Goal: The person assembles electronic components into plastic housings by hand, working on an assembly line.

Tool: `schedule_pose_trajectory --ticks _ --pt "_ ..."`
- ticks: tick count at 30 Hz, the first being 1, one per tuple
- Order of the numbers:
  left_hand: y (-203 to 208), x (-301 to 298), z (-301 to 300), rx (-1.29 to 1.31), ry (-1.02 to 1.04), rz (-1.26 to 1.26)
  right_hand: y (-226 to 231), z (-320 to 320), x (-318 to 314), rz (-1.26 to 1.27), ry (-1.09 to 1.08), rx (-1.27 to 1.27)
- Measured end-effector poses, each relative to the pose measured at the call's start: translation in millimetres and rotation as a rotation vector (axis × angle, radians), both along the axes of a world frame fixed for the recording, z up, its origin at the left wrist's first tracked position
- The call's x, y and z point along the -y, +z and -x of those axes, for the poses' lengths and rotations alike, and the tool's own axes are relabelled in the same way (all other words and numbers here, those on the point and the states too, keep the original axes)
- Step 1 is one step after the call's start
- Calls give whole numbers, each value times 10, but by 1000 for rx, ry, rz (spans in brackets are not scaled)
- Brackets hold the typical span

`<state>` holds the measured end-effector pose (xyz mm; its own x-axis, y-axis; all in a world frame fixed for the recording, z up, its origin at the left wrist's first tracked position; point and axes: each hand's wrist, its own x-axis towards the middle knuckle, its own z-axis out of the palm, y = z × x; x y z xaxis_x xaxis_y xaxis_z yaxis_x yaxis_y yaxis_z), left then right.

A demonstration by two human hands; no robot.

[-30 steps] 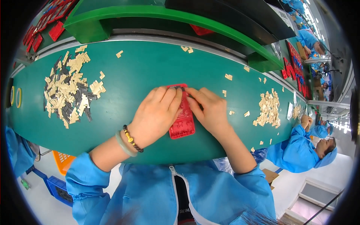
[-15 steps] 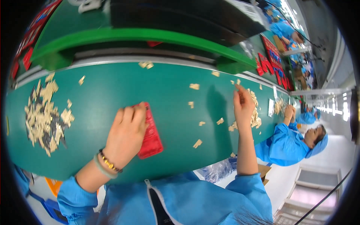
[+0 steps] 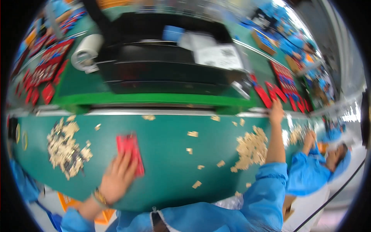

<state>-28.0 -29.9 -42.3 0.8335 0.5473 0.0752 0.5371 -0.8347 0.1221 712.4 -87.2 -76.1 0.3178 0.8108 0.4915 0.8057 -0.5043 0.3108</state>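
Note:
A flat red rectangular plastic piece lies on the green work surface left of centre. My left hand rests over its lower part, fingers stretched and lying flat on it; the thumb is hidden. My right arm reaches far forward on the right. There my right hand is at several red plastic pieces beyond the metal rail, its fingertips against or just in front of one. Motion smears those fingers, so their grip is unclear. Small cream pieces form a pile left of my right forearm.
Another pile of cream and dark pieces lies at the left, with loose ones scattered between. A green raised shelf bearing a black bin crosses the far side. A white roll stands beside it. A co-worker in blue sits at right.
The view has tilted up toward the shelf. My right hand has gone from beside the cream pile forward to the red pieces. My left fingers have flattened over the red piece's lower part.

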Motion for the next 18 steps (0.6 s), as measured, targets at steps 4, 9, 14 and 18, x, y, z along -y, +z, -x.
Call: schedule_pose_trajectory --ticks 4,9,14,18 --pt "-40 -1495 -120 42 276 -369 -136 -568 25 75 -35 42" --pt "428 -1401 108 254 376 -254 46 -87 -401 309 -352 88" --pt "517 -926 658 236 609 239 221 322 80 -289 -303 -254" --pt "263 -856 865 259 539 107 327 1516 345 -703 209 -459"
